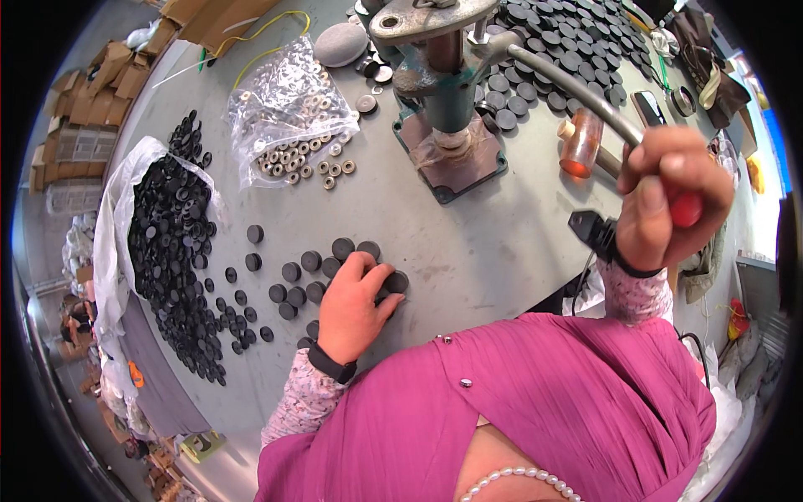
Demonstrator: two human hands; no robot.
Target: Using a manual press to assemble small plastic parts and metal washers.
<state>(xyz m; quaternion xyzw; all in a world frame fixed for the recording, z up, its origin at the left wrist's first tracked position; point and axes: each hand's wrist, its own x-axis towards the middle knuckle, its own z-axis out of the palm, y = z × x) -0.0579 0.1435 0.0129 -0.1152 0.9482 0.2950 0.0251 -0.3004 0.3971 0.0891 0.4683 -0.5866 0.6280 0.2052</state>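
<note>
Right hand (669, 197) is closed around the red knob of the press lever (569, 88). Left hand (355, 305), fingers spread, rests flat on black discs (314, 272) in front of the hand press (443, 92).

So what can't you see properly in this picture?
Head view only:
- The lever's red knob: mostly wrapped by the right hand.
- Black discs under the left hand: whether it grips one is hidden by its fingers.
- The press top: cut off by the upper edge.
- Far boxes: too bent and small.
</note>
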